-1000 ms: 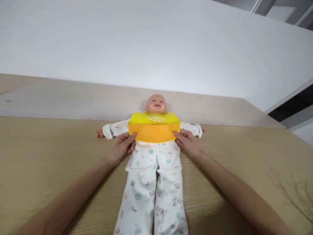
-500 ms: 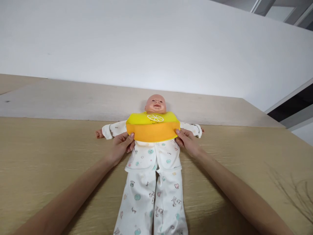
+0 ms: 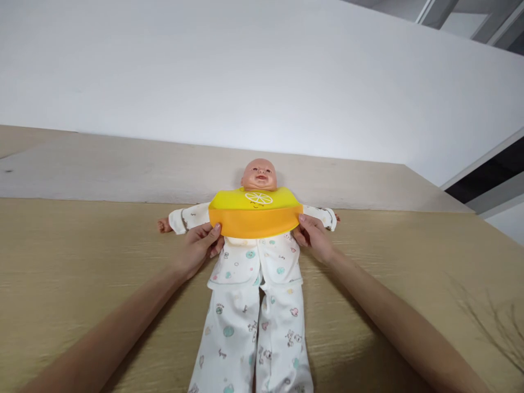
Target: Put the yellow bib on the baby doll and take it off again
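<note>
A baby doll (image 3: 259,173) in white printed pyjamas (image 3: 254,311) lies on its back on a light wooden surface (image 3: 82,262), head away from me. A yellow and orange bib (image 3: 254,214) with a white citrus-slice print covers its chest. My left hand (image 3: 200,246) pinches the bib's lower left corner. At the lower right corner my right hand (image 3: 313,238) grips the bib the same way. Both hands are closed on the bib's edge.
A paler wooden ledge (image 3: 123,169) runs behind the doll's head, below a white wall (image 3: 245,71). A dark gap and grey frame (image 3: 491,180) show at the right. Faint branch-like marks (image 3: 491,322) lie on the surface at lower right.
Both hands have shifted slightly up and outward with the bib, stretching its lower edge wider across the doll's chest. The doll has stayed in place.
</note>
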`<state>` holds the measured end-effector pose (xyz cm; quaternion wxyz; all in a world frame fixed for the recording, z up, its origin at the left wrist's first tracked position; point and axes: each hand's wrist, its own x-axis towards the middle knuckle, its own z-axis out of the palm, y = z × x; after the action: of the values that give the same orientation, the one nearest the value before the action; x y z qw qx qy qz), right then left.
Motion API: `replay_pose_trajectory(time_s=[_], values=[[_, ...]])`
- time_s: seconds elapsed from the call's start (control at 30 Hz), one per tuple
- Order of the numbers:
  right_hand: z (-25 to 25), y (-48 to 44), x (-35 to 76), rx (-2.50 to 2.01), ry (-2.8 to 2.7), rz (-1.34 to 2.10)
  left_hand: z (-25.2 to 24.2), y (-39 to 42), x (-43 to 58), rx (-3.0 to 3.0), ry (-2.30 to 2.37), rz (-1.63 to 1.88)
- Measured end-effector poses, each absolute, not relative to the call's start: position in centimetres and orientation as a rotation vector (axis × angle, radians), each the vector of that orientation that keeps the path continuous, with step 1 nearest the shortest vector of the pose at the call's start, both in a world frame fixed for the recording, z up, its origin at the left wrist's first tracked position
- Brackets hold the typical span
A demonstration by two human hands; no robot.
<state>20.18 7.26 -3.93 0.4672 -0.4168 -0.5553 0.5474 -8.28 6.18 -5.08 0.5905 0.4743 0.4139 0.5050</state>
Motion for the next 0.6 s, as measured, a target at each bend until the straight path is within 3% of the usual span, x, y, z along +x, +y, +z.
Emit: replay_pose_trajectory(time_s=[0.6], values=[[-3.7,7.4,20.2,-0.881,-1.293,1.389,-4.1,6.6,-10.1,1.094,0.782,1.110]])
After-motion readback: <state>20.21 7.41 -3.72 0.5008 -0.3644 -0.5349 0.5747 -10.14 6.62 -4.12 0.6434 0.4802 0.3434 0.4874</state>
